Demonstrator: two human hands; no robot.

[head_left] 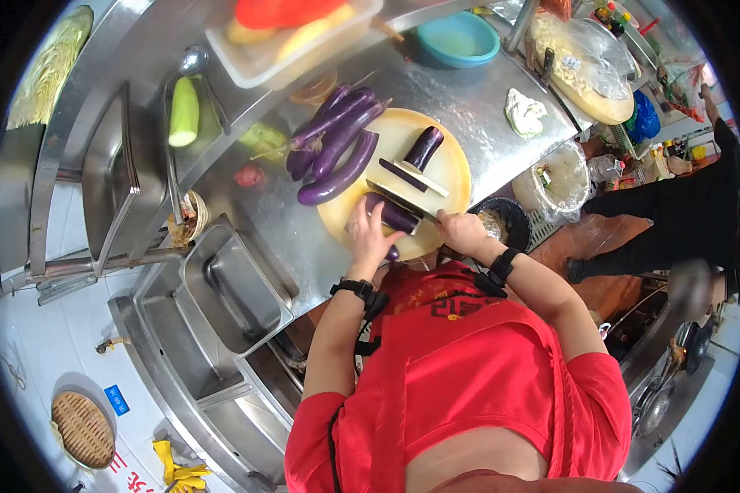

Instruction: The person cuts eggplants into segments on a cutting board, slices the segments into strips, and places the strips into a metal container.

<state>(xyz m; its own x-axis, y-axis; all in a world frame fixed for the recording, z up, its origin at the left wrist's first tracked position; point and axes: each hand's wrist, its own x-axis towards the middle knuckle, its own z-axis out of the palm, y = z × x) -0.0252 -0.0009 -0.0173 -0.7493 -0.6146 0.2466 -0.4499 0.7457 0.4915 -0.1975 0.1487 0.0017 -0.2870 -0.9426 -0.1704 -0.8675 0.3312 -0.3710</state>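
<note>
On a round cutting board (448,148), my left hand (372,232) presses down on a piece of eggplant (396,215) with its fingers bent. My right hand (464,233) is wrapped round the handle of a knife. The knife's blade (400,200) lies along the far side of that piece. Beyond the blade are a long cut slice (402,175) and another eggplant chunk (424,149). Several whole purple eggplants (345,141) rest at the board's left edge, partly on the steel counter.
A white tub (259,74) and a blue basin (458,39) stand at the back. Cauliflower-like pale food (524,112) lies right, above a lined bin (552,185). Metal sinks (230,283) are at left. A person in dark clothes (666,215) stands at right.
</note>
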